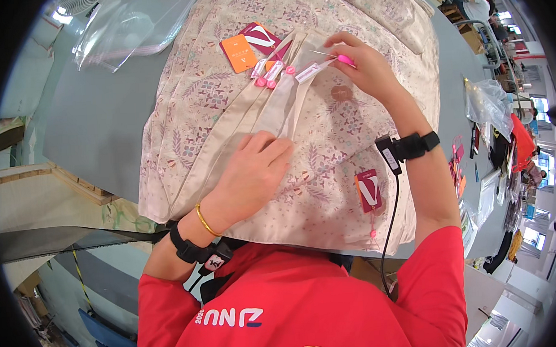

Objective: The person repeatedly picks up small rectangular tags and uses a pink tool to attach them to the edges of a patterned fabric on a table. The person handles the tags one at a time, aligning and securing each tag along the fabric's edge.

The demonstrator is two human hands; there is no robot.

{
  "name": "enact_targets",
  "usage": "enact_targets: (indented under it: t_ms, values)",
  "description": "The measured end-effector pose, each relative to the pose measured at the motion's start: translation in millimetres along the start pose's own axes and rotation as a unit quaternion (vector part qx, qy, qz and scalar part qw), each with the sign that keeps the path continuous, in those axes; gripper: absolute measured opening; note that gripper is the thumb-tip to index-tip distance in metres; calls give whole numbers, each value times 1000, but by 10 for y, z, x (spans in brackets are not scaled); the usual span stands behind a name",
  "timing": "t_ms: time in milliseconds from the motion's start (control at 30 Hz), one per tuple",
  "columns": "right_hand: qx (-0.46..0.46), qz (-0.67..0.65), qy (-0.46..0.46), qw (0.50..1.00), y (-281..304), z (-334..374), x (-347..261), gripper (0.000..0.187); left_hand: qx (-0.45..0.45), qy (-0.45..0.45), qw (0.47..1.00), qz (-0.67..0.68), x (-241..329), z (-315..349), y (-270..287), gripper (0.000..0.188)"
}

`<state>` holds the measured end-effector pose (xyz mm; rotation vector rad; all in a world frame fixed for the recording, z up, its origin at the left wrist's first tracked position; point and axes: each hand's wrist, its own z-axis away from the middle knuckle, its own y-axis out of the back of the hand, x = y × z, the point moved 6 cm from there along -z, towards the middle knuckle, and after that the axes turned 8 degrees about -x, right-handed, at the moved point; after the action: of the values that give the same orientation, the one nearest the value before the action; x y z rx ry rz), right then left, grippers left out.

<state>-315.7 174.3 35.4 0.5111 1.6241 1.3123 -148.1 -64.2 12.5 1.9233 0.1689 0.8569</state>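
A large piece of pale pink fabric with a floral print (199, 84) lies in folded layers on the table. My left hand (256, 174) is closed on its plain edge folds, fingers bent and pressed together against the cloth. Above the fabric, my right hand (366, 64) pinches a thin pointed tool with a pink handle (345, 60), its point toward the left. Just below that point is a small white label (306, 73) on a fabric edge. Pink round tag seals (271, 84), an orange tag (240, 53) and a maroon tag (263, 39) lie near the layered edges.
Another maroon hang tag (368, 191) with a pink seal lies on the fabric's lower right. Clear plastic bags (129, 31) rest at the table's far left, with another clear bag (489, 105) at right. A red item (522, 143) lies among clutter beyond.
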Motion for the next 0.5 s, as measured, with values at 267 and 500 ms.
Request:
enact_targets:
  t_ms: [267, 500]
  values:
    - [-81, 8, 30, 996, -213, -472, -92, 16, 44, 55, 996, 51, -33, 92, 71, 32]
    - [-21, 74, 57, 995, -157, -375, -98, 12, 40, 70, 995, 52, -55, 92, 70, 33]
